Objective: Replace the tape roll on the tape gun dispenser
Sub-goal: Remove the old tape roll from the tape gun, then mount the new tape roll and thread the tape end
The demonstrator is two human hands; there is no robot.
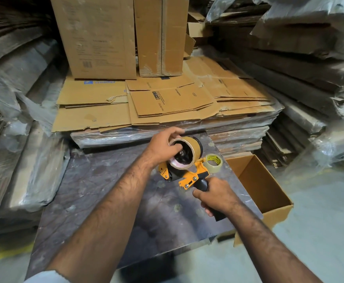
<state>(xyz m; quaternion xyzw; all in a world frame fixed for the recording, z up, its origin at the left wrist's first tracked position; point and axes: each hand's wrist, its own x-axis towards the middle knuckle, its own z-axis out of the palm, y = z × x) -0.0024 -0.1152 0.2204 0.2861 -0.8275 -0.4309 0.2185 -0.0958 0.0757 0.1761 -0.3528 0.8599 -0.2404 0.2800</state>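
Both hands grip: our left hand [163,147] on the spent core [184,153], its axis facing us; right hand [217,196] clamping the tape gun [189,177] handle.

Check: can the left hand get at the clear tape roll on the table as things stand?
Probably not yet: the left hand is gripping the cardboard core on the tape gun, which sits between it and the clear tape roll.

Flattened carton [173,101] read "Crompton" and "CEILING FAN". Print on upright box [97,37], new tape roll [213,160] and dispenser too blurred.
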